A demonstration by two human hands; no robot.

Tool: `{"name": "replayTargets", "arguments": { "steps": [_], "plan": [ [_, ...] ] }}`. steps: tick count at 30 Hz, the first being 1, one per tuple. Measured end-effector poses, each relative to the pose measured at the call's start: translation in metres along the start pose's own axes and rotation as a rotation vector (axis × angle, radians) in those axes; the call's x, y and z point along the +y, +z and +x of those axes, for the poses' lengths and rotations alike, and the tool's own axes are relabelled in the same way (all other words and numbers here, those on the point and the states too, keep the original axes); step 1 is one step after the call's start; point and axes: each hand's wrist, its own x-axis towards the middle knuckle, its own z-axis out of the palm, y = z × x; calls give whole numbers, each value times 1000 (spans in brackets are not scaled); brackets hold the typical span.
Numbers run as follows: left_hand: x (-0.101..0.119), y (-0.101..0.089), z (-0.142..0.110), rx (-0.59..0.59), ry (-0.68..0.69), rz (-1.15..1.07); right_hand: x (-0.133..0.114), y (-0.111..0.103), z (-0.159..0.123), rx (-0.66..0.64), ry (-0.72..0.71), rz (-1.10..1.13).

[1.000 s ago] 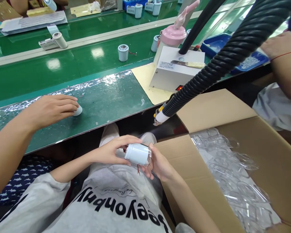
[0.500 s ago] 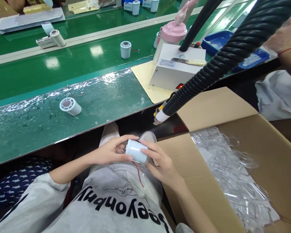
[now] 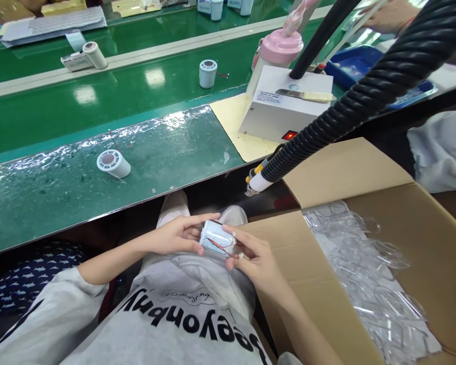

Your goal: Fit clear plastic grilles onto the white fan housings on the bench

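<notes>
A light-blue cylinder [image 3: 214, 234] with thin red and black wires [image 3: 219, 246] lies on its side between my hands, above my lap. Clear plastic seems to surround it. My left hand [image 3: 178, 235] wraps its left end, thumb below and fingers above. At the right end, my right hand [image 3: 256, 256] has its index finger on top and its thumb below. The wires run along the cylinder's side toward that hand, where small white ends show by the fingers. A similar light-blue cylinder [image 3: 117, 165] with a ringed end rests on the green bench [image 3: 167, 152].
To my right, an open cardboard box [image 3: 277, 243] holds many clear plastic pieces [image 3: 376, 289]. A black ribbed hose [image 3: 326, 121] slants down above it. A white device [image 3: 281, 111] with a knife on top, a pink-lidded bottle [image 3: 281, 48] and blue trays [image 3: 353, 63] stand behind. Another person's hand [image 3: 387, 15] is at upper right.
The cylinder has been turned, so its wires, which hung below, now lie across its visible side. My right fingers have shifted toward its right end. The other person's hand moved farther back.
</notes>
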Motion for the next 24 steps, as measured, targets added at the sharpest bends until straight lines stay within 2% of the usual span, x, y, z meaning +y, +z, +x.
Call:
{"name": "replayTargets", "arguments": {
  "steps": [3,6,12,14,16,24],
  "plan": [
    [-4,0,2,25,-18,5,-3,4,3,-22,113,139],
    [-3,-1,2,17,1,129,-6,10,6,-75,214,379],
    [11,-1,2,42,272,579,-12,18,10,-158,399,584],
    [13,-1,3,15,368,674,-12,20,11,-169,458,588],
    [14,0,4,7,405,703,-12,21,12,-189,516,571],
    [17,9,2,75,178,566,-10,24,13,-310,644,526]
  ]
}}
